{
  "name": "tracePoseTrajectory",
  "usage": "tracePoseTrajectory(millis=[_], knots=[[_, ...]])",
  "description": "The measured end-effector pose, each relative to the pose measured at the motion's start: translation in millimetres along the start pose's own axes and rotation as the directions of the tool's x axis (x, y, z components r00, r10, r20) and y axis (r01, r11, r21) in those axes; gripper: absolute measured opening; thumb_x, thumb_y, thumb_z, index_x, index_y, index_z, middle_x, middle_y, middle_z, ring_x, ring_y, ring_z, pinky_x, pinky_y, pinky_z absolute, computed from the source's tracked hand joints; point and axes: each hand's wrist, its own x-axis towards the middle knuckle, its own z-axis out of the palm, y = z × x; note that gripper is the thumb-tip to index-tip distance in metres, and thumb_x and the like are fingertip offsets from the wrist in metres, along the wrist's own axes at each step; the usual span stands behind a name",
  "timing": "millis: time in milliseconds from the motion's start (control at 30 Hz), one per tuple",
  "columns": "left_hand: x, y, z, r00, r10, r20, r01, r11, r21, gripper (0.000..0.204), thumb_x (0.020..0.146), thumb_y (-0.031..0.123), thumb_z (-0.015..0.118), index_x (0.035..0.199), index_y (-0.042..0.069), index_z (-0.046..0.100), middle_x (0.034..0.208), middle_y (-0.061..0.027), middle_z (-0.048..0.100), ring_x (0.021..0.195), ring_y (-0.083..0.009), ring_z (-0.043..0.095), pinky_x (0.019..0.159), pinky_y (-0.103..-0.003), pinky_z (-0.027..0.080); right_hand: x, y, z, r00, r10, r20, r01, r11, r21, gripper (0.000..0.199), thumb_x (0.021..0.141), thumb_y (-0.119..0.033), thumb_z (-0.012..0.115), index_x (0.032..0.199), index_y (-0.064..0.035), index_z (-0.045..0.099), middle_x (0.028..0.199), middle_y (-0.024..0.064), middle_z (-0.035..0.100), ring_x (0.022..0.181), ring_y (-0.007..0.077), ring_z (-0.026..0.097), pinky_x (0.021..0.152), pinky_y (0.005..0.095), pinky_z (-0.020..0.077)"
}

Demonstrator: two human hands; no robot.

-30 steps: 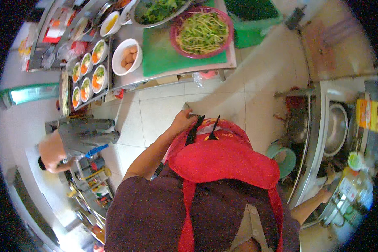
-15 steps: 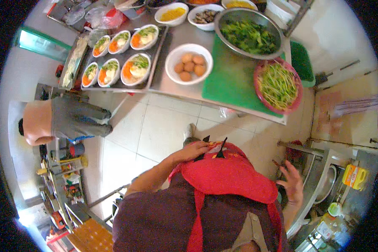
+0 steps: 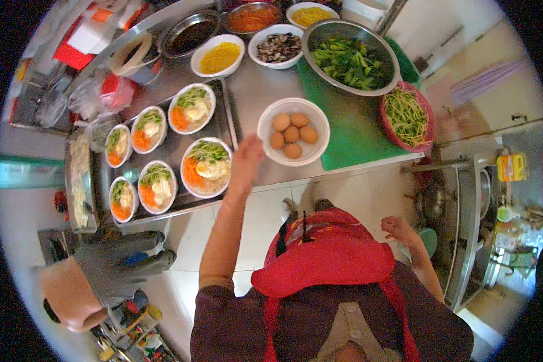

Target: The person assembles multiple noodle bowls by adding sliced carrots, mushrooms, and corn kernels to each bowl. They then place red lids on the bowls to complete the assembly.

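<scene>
My left hand (image 3: 248,155) is over the front of the metal table, at the left rim of a white bowl (image 3: 264,145) of brown eggs (image 3: 292,135). Its fingers are blurred, and I cannot tell whether they touch the rim. To its left stands a white bowl (image 3: 206,168) of grated carrot, green sprouts and a pale egg, one of several alike on a dark tray (image 3: 226,114). My right hand (image 3: 398,229) hangs at my right side, away from the table, fingers curled in with nothing seen in them. A red apron (image 3: 326,265) covers my front.
A green cutting board (image 3: 344,142) bears a steel bowl (image 3: 393,78) of chopped greens. A pink basket (image 3: 429,123) of sprouts sits at its right. Bowls of yellow shreds (image 3: 220,58) and mushrooms (image 3: 276,47) line the back. Another person (image 3: 78,289) bends at the far left; metal shelving (image 3: 458,241) stands right.
My left hand has left my apron and reached forward to the egg bowl. My right hand's spread fingers have curled in. My view has shifted left.
</scene>
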Motion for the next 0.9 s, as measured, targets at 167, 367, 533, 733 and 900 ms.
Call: tracePoseTrajectory(millis=[167,367,533,733,900], knots=[[91,25,2,0.986,0.059,-0.157,-0.07,0.996,-0.064,0.037,0.084,0.026,0.055,0.11,0.0,0.05,0.095,-0.0068,0.055,0.073,-0.0126,0.053,0.065,-0.027,0.046,23,-21,7,0.981,0.152,-0.119,-0.18,0.942,-0.284,0.034,0.083,-0.027,0.056,0.109,-0.0048,0.057,0.103,0.0106,0.06,0.089,0.0212,0.058,0.068,0.0336,0.05],[197,17,9,0.955,-0.192,-0.228,0.11,0.938,-0.329,0.035,0.084,0.031,0.054,0.104,0.002,0.049,0.081,-0.0064,0.048,0.068,-0.015,0.05,0.06,-0.028,0.046,81,-50,-5,0.973,-0.227,-0.049,0.172,0.847,-0.504,0.037,0.081,-0.024,0.06,0.111,-0.003,0.053,0.075,0.0061,0.062,0.06,0.0135,0.056,0.051,0.0277,0.0449],[258,5,35,0.917,-0.286,-0.279,0.102,0.842,-0.53,0.036,0.084,0.034,0.054,0.105,0.005,0.049,0.081,-0.0087,0.049,0.069,-0.0179,0.049,0.061,-0.031,0.046,79,-111,-22,0.962,-0.271,-0.045,0.251,0.933,-0.257,0.03,0.083,-0.017,0.057,0.109,-0.0006,0.054,0.089,0.008,0.062,0.073,0.0159,0.06,0.059,0.0276,0.0474],[309,-12,75,0.984,-0.171,-0.052,0.119,0.844,-0.523,0.035,0.082,0.02,0.054,0.11,0.002,0.046,0.092,-0.0158,0.058,0.076,-0.0304,0.059,0.055,-0.045,0.052,111,-134,-43,0.978,-0.196,0.076,0.21,0.898,-0.386,0.028,0.085,-0.015,0.054,0.109,-0.0003,0.054,0.098,0.0086,0.06,0.083,0.017,0.058,0.067,0.027,0.0463],[322,-3,86,0.95,-0.306,-0.067,0.227,0.821,-0.525,0.03,0.083,0.015,0.051,0.109,0.002,0.046,0.096,-0.0173,0.057,0.079,-0.0371,0.06,0.054,-0.053,0.052,112,-182,-38,0.988,-0.107,0.114,0.126,0.977,-0.175,0.037,0.086,-0.021,0.053,0.117,0.0002,0.048,0.104,0.0112,0.058,0.085,0.0182,0.056,0.067,0.0269,0.0449]])
